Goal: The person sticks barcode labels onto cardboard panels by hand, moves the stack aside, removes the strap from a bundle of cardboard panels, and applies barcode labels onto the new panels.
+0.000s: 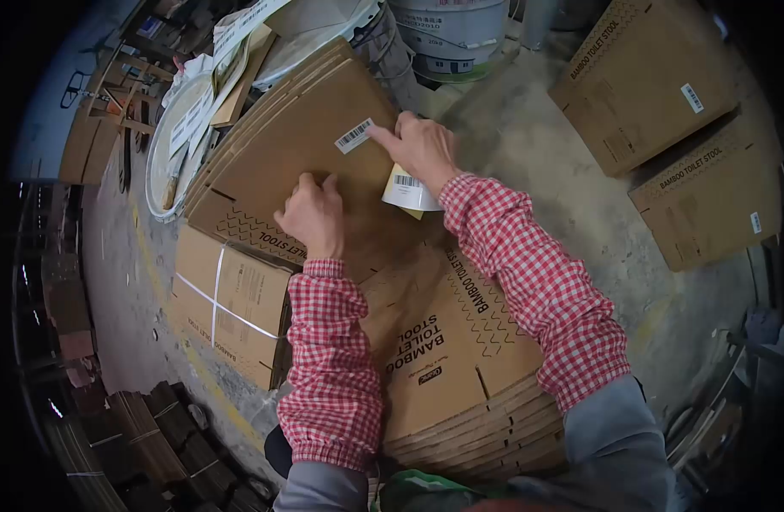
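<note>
A flattened cardboard box [272, 162] leans at the front of several others, with a white barcode sticker [354, 136] near its upper right edge. My right hand [422, 149] has its index finger at the right end of that sticker. Beneath its palm hangs a curled strip of barcode labels [409, 189], which the hand appears to hold against the wrist. My left hand [313, 218] is over the lower part of the same box, fingers curled in and thumb close to them. Whatever may be between those fingertips is hidden. Below lies a stack of printed flat boxes [435, 375].
A strapped bundle of boxes [230, 299] stands at left. Behind the leaning boxes are a round lidded drum [166, 158] with papers and a brush on it, and a white paint bucket [452, 38]. Two labelled boxes [644, 94] [708, 200] are at right.
</note>
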Demonstrator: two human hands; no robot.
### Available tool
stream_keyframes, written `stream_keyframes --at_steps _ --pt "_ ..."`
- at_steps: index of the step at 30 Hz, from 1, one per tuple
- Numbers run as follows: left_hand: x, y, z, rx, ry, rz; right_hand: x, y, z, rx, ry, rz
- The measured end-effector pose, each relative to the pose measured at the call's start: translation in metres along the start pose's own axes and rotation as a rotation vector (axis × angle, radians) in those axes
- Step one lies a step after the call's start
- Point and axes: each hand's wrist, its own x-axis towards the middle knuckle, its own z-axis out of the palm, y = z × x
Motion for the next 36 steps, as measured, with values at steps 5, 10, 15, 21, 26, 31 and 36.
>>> stream_keyframes --at_steps 5,10,15,21,26,31,36 --pt "0.023 -0.006 -0.040 0.060 0.333 0.199 0.015 -0.016 0.003 -0.186 -0.084 -0.005" --pt "0.038 -0.023 -0.029 0.043 0.251 0.145 0.024 -0.009 -0.012 0.020 -0.191 0.229" --pt "0.035 -0.022 -0.032 0.090 0.290 0.179 0.017 0.009 0.010 0.126 -0.099 0.223" --pt "0.037 -0.016 -0.042 0.094 0.280 0.220 0.010 -0.028 -0.004 -0.082 -0.191 0.100" --pt "0.030 -0.017 -0.062 0.067 0.250 0.262 0.015 0.060 -0.021 -0.119 -0.065 0.331" --pt "-0.008 -0.009 -0.146 -0.040 -0.156 0.410 -0.023 0.106 -0.083 -0.244 -0.134 0.315" --pt "-0.034 -0.016 -0.229 -0.800 -1.414 0.673 -0.058 0.087 -0.170 0.225 0.047 0.346"
